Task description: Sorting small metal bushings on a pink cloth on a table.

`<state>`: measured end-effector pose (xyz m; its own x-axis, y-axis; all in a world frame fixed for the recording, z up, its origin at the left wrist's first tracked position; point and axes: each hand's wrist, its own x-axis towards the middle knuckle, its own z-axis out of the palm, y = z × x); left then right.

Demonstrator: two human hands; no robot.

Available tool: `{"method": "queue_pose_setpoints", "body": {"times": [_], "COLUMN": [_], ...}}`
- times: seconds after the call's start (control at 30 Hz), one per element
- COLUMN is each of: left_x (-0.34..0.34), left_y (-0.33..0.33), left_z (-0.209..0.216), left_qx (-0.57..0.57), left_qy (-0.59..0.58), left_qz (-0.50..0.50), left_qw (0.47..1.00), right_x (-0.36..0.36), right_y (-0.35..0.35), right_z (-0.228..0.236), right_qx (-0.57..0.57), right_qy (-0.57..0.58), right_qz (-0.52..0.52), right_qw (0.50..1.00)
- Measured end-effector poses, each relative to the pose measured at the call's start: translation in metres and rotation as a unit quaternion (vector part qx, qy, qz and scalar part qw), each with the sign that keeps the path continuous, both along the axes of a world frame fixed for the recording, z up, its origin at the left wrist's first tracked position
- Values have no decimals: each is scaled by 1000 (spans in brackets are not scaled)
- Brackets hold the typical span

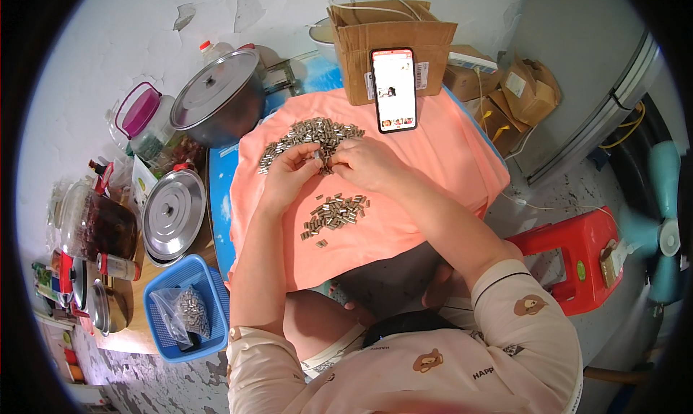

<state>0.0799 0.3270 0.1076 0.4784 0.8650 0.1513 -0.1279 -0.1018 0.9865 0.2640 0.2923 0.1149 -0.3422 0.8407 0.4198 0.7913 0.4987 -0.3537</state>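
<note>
Small silvery metal cylinders lie heaped in a large pile (317,130) on a salmon-pink cloth (440,168). At the front edge of that heap my left hand (292,172) pinches a small metal cylinder (317,155) between thumb and fingertips. Just to its right, my right hand (369,163) has its fingers drawn together close to the left fingertips; whatever they hold is hidden. A smaller pile of similar cylinders (336,215) lies nearer me, with a few strays at its edge.
A phone (395,89) with a lit screen leans on a cardboard box (346,60) at the back. Lidded metal pots (173,215) and jars stand left. A blue basket (162,342) holds a bag of metal pieces (191,313). Right are a red stool (577,269) and a fan (668,237).
</note>
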Motion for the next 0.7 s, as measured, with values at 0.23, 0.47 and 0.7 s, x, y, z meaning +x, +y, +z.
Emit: {"method": "queue_pose_setpoints", "body": {"times": [0.23,0.47,0.7], "left_x": [-1,-4,0], "left_y": [-5,-10,-16], "left_z": [2,6,9], "left_qx": [-4,15,-44], "left_qy": [14,4,11], "left_qz": [-11,-51,-122], "left_qw": [1000,999,992], "right_x": [-1,0,2], "right_y": [-1,1,1], "right_z": [0,3,-1], "right_qx": [3,-23,-16], "right_qy": [18,14,20], "right_qz": [6,-6,-21], "right_qw": [1000,1000,999]}}
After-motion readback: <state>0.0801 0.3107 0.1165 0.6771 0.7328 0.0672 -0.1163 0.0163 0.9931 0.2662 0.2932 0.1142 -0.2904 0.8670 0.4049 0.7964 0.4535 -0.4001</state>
